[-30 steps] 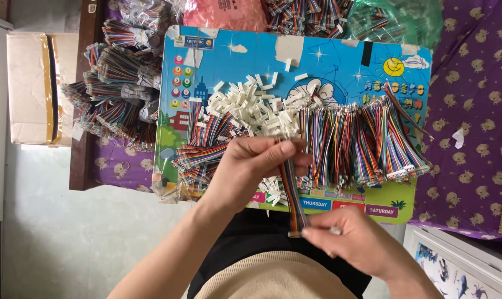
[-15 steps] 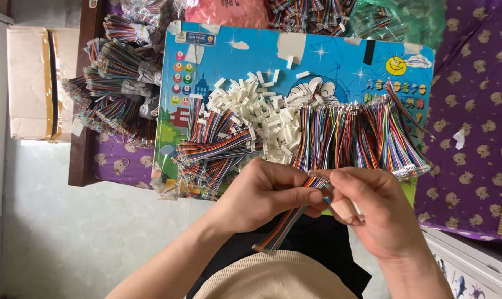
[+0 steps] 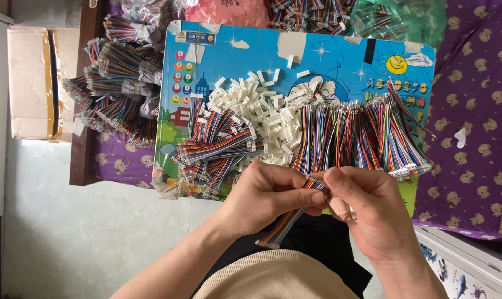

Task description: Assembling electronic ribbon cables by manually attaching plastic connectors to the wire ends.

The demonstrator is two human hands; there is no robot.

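Rainbow ribbon cable (image 3: 288, 221): pinched at its upper end between left hand (image 3: 267, 196) and right hand (image 3: 367, 213), above lap. Finished bundles (image 3: 218, 158) on blue board (image 3: 339, 52); white connectors (image 3: 262, 113) and bare cables (image 3: 362, 138) remain.

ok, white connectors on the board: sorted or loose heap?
Loose heap. The white connectors lie jumbled at all angles on the blue board, beside a row of ribbon cables.

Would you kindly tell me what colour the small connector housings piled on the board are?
White, seen in the head view: connector housings.
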